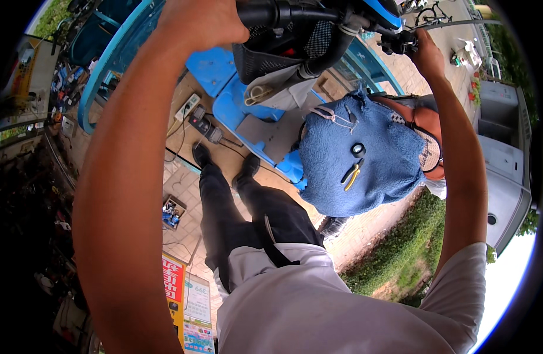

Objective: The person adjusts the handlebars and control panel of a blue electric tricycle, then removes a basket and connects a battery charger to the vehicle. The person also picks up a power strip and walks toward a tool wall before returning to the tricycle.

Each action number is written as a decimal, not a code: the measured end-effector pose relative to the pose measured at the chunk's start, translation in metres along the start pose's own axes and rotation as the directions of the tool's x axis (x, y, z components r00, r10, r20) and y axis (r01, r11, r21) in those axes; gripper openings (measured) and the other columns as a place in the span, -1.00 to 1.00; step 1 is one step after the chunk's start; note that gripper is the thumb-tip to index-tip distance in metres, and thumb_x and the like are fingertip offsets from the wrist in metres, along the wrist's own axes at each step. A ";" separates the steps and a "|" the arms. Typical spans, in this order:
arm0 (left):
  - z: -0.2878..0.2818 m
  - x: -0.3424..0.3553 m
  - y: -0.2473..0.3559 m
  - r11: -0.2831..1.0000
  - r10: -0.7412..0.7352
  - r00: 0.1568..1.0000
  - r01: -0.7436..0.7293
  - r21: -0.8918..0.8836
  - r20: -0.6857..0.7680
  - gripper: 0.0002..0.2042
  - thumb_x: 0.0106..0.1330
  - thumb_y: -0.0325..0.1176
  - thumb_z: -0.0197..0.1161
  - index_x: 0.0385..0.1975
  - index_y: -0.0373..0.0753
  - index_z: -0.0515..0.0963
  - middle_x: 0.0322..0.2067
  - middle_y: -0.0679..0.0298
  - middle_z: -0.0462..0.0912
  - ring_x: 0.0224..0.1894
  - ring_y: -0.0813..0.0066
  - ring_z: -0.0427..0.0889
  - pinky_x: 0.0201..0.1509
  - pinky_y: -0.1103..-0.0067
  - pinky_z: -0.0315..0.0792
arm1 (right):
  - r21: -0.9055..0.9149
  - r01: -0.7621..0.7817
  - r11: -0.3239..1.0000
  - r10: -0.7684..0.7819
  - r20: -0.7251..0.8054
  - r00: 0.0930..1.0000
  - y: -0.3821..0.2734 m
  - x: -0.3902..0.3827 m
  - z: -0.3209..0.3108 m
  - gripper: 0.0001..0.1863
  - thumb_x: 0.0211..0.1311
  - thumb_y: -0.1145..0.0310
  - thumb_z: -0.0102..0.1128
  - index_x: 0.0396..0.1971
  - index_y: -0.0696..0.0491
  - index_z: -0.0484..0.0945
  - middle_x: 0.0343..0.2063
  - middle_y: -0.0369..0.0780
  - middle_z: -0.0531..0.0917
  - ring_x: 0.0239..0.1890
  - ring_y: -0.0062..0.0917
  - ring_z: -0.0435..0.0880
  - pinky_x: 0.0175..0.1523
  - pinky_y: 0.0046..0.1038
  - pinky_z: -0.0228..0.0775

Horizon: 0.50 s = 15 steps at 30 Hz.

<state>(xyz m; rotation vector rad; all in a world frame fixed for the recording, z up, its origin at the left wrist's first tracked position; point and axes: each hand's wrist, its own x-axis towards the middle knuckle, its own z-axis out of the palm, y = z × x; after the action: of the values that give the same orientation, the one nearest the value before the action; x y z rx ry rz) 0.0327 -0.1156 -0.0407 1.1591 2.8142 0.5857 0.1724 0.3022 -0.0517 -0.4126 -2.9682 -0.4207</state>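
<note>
Both my arms reach forward to the handlebar of a blue electric scooter. My left hand, partly cut off by the top edge, is closed at the left end of the bar. My right hand is closed around the right grip, beside the black brake and switch cluster. A black mesh basket hangs below the bar. On the seat lies a blue towel, bearing yellow-and-black pliers, a roll of black tape and a pale pink-handled tool.
By my feet sit a black tester-like box with cables and a white power strip. A small box of parts and a printed signboard stand left. A hedge and grey cabinets are at right.
</note>
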 end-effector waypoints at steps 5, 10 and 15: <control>-0.003 -0.007 0.005 1.000 0.027 0.999 -0.027 -0.002 -0.042 -0.66 -0.23 -0.26 0.31 -0.37 -0.21 0.60 -0.25 0.18 0.48 -0.04 0.19 0.43 0.02 0.37 0.37 | -0.031 -0.014 0.999 0.015 0.023 1.000 -0.002 -0.001 -0.003 -0.61 -0.04 0.28 0.31 -0.21 -0.01 0.38 -0.17 -0.22 0.54 -0.18 -0.17 0.56 -0.20 -0.21 0.41; 0.004 -0.002 -0.002 1.000 0.016 0.999 -0.016 0.009 -0.039 -0.66 -0.23 -0.26 0.30 -0.38 -0.22 0.59 -0.26 0.18 0.48 -0.04 0.19 0.43 0.01 0.37 0.37 | -0.029 -0.010 1.000 0.011 0.014 1.000 0.004 0.001 0.001 -0.60 -0.05 0.28 0.32 -0.20 -0.01 0.38 -0.18 -0.22 0.54 -0.19 -0.17 0.57 -0.21 -0.21 0.42; 0.004 -0.002 -0.002 1.000 0.024 0.999 -0.024 0.012 -0.038 -0.67 -0.23 -0.27 0.28 -0.38 -0.23 0.59 -0.27 0.18 0.49 -0.05 0.20 0.43 0.01 0.38 0.37 | -0.018 0.012 1.000 -0.013 -0.007 1.000 0.004 -0.001 0.001 -0.61 -0.05 0.28 0.32 -0.21 -0.02 0.39 -0.18 -0.23 0.54 -0.20 -0.18 0.57 -0.22 -0.21 0.42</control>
<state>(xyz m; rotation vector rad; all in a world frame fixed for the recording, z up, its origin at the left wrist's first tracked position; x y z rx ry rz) 0.0331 -0.1167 -0.0453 1.1982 2.8431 0.6009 0.1745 0.3059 -0.0515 -0.3939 -2.9639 -0.4502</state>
